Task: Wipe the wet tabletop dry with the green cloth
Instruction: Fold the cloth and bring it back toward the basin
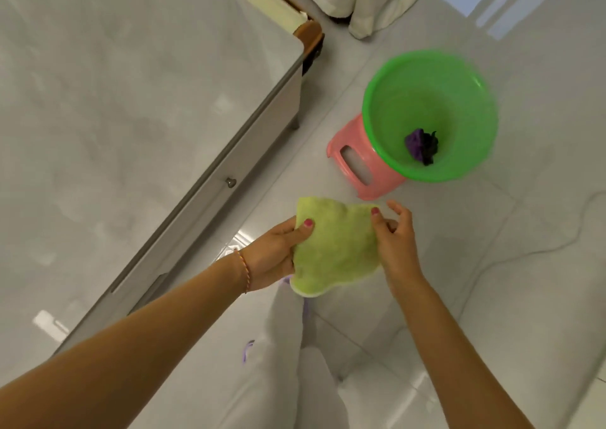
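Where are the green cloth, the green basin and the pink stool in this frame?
green cloth (337,248), head view, middle of the fabric between the hands.
green basin (423,101), head view, bare inner wall.
pink stool (357,163), head view, top beside the handle slot.

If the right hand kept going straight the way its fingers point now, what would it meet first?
The right hand pinches the green cloth, its fingers pointing up-frame and slightly left. Straight on, the pink stool under the green basin comes first, probably; it stands lower on the floor, so depth is unclear.
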